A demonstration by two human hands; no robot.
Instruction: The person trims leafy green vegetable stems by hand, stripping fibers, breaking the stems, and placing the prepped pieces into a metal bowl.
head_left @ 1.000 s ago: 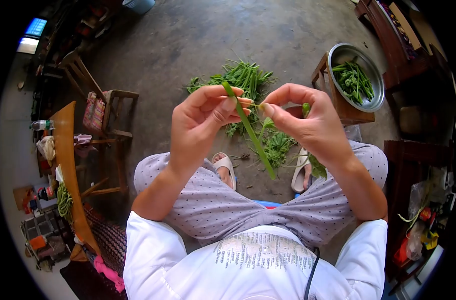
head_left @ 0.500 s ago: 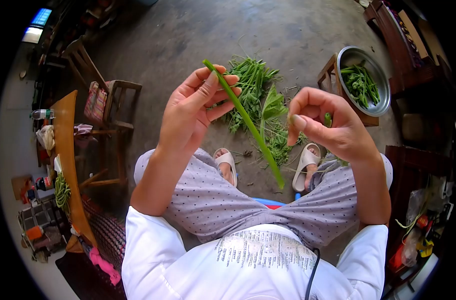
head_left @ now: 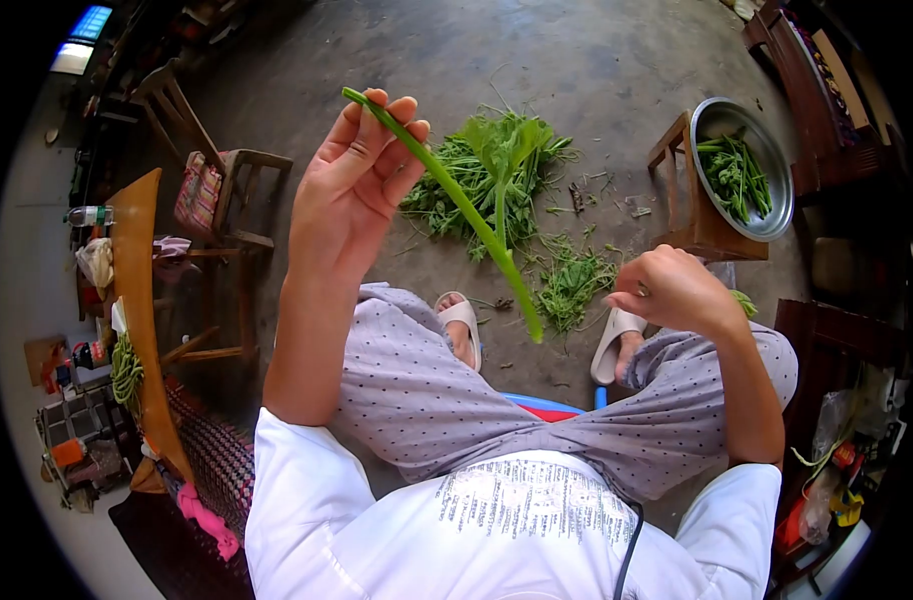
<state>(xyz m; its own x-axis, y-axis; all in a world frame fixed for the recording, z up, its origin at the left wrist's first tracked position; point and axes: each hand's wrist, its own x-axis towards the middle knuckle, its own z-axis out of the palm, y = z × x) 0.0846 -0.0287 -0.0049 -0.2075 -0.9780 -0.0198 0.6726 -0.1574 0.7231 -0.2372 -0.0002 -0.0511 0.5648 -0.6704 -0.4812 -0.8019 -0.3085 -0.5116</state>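
Observation:
My left hand (head_left: 362, 170) pinches a long green stem (head_left: 467, 208) near its upper end, between thumb and fingers. The stem slants down to the right, with a leaf on a side stalk standing up from it. My right hand (head_left: 677, 290) is over my right knee, its fingers curled; a bit of green leaf shows beyond its wrist, and what the fingers hold is hidden. On the floor beyond lies a heap of green stems and leaves (head_left: 447, 190), with a smaller pile of green scraps (head_left: 572, 285) nearer my feet.
A metal basin (head_left: 784, 205) with green stems rests on a wooden stool (head_left: 702, 243) at the right. At the left are a wooden chair (head_left: 252, 157) and a table edge (head_left: 137, 260) with a bottle (head_left: 90, 216). Dark furniture (head_left: 837, 335) stands at the far right.
My left hand has moved up and left with the stem, away from my right hand. My right hand has lowered toward my right knee and turned its back up.

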